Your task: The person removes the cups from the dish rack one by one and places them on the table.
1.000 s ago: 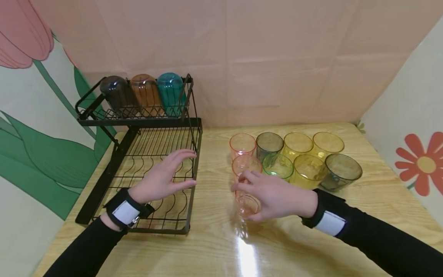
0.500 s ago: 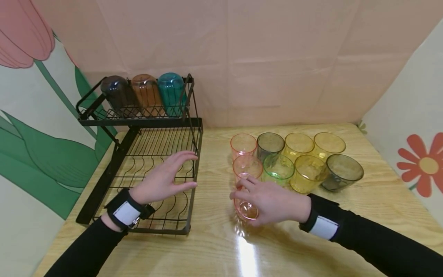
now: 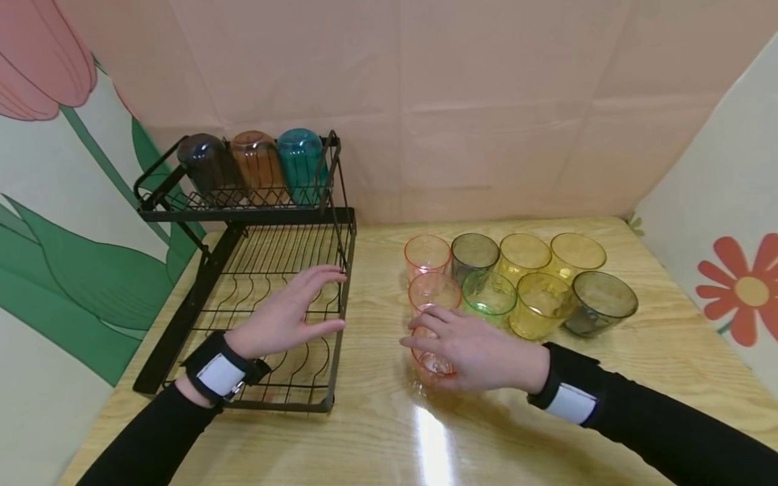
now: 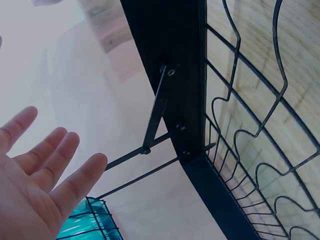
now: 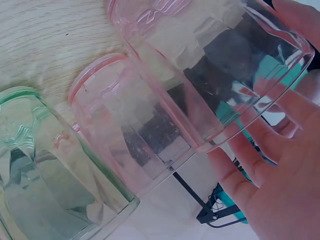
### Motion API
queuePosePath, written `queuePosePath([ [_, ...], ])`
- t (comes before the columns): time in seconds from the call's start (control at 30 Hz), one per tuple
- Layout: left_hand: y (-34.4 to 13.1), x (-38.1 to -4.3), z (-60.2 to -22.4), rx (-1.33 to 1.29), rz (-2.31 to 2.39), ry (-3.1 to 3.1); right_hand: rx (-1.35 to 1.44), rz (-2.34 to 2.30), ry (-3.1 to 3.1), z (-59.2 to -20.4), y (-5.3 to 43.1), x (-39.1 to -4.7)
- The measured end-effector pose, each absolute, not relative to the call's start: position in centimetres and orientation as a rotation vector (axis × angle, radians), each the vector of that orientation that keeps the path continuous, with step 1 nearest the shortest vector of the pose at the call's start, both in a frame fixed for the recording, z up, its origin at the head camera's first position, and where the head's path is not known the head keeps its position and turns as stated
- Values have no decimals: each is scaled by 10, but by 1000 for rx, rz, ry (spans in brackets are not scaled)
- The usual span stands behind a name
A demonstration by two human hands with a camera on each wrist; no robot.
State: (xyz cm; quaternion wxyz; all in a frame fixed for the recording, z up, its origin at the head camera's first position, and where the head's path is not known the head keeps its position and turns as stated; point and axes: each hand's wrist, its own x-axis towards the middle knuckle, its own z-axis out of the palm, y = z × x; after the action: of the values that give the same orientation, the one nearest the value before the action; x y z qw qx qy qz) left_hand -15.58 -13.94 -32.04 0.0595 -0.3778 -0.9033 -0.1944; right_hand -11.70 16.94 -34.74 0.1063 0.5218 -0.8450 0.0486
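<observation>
Head view: bright, even, soft light, apparently from above. Surface (image 3: 377, 378) bears one elongated white glare streak, burnt out at the core, near the lower edge; diffuse shadow below the right hand (image 3: 480, 347) and its forearm. Teal glass (image 3: 300, 165), upturned: small highlights on the base. Wide-angle stretch towards the frame edges. Left wrist view: cool, hazy; backdrop (image 4: 75, 80) pale, washed out; rack (image 4: 165, 40) dark, little tonal detail. Right wrist view: soft, low contrast; pink glass (image 5: 200, 60) with broken reflections, fine detail smeared.
</observation>
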Motion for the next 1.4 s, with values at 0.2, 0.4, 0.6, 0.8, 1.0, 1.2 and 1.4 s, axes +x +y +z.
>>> queuePosePath([
  [0.2, -141, -160, -303, -1147, -507, -2686, 1521, 256, -2511, -347, 174, -118],
  [0.4, -139, -169, -263, -1164, -443, -2620, 1415, 411, -2512, -338, 184, -121],
  [0.6, -137, -180, -218, -1178, -414, -2488, 1353, 477, -2472, -330, 195, -122],
  [0.8, -134, -204, -168, -1082, -405, -2486, 1312, 498, -2466, -326, 201, -122],
  [1.0, -135, -238, -137, -882, -326, -2809, 1299, 497, -2474, -328, 205, -121],
  [1.2, -132, -264, -127, -782, -316, -3007, 1285, 491, -2490, -329, 209, -120],
  [1.4, -119, -275, -122, -719, -250, -3058, 1273, 506, -2493, -331, 210, -119],
])
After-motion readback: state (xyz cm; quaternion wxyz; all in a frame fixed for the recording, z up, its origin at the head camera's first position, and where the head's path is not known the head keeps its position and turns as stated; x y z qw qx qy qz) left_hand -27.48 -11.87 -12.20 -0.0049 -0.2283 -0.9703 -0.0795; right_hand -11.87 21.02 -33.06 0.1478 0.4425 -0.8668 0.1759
